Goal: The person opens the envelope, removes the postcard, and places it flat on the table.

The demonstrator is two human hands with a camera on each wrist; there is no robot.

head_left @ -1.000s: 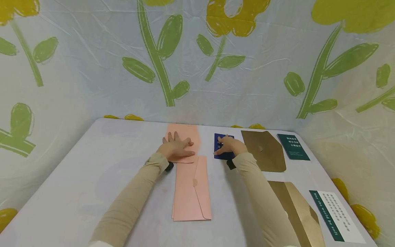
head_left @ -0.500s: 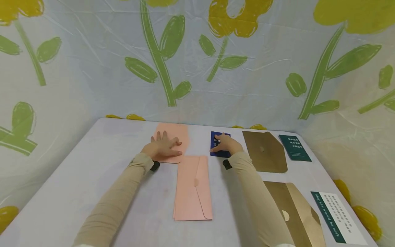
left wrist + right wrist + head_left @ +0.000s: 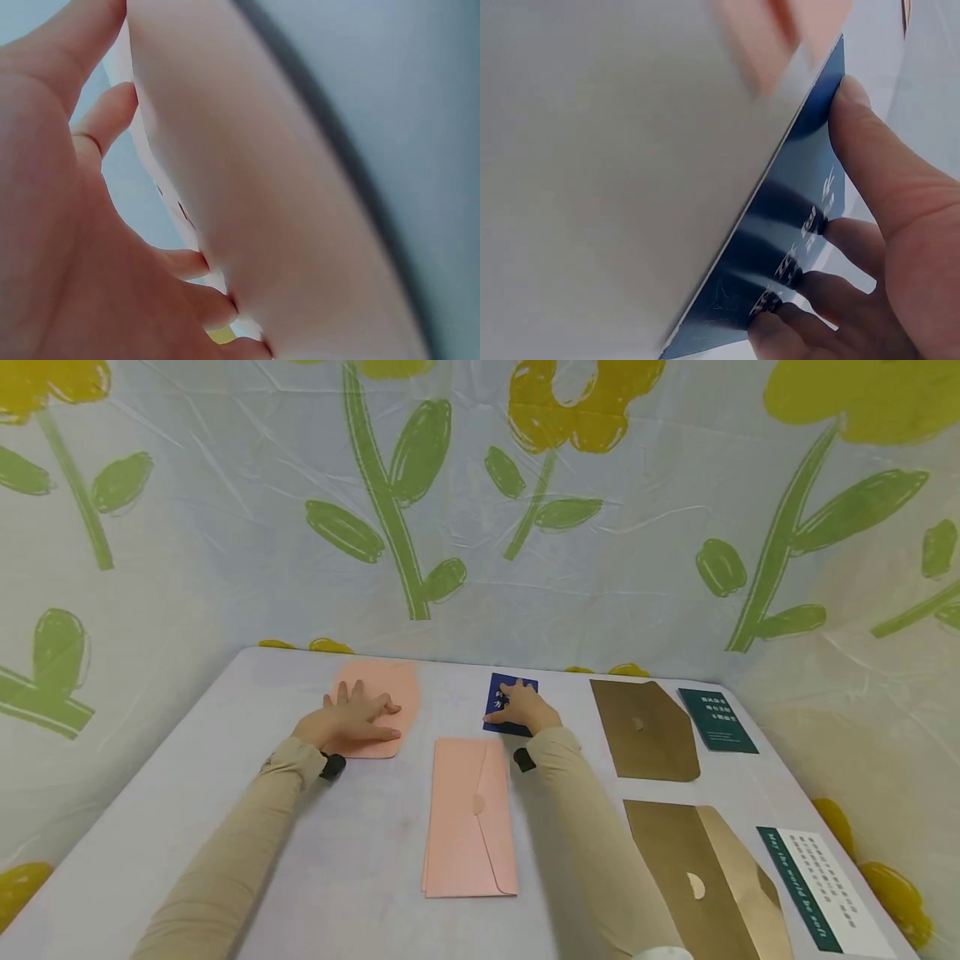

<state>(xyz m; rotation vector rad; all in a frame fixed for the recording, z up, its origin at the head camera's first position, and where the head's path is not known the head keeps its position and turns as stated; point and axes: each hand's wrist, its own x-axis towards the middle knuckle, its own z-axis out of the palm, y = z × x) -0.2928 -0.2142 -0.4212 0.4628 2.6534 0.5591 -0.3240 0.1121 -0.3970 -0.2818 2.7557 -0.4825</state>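
My left hand (image 3: 348, 718) rests spread on a pink envelope (image 3: 401, 693) at the back left of the table. In the left wrist view, fingertips press on the pink paper (image 3: 247, 195). The right hand (image 3: 525, 708) touches a dark blue card (image 3: 497, 703) with white lettering, flat near the table's back. Thumb and fingertips stand spread on its face in the right wrist view, where the blue card (image 3: 772, 232) lies under them. Between the arms lie stacked pink envelopes (image 3: 461, 827), flap to the right.
Right of the right arm lie two brown envelopes, one farther back (image 3: 648, 735) and one nearer (image 3: 675, 843). Beside them are a dark green card (image 3: 720, 720) and a green-and-white card (image 3: 817, 885) near the right edge. A flower-printed curtain (image 3: 247, 543) surrounds the table.
The left hand has slid the pink envelope leftward, off the stacked pink envelopes. My right hand has slid the blue card left and slightly back. The other envelopes and cards stay put.
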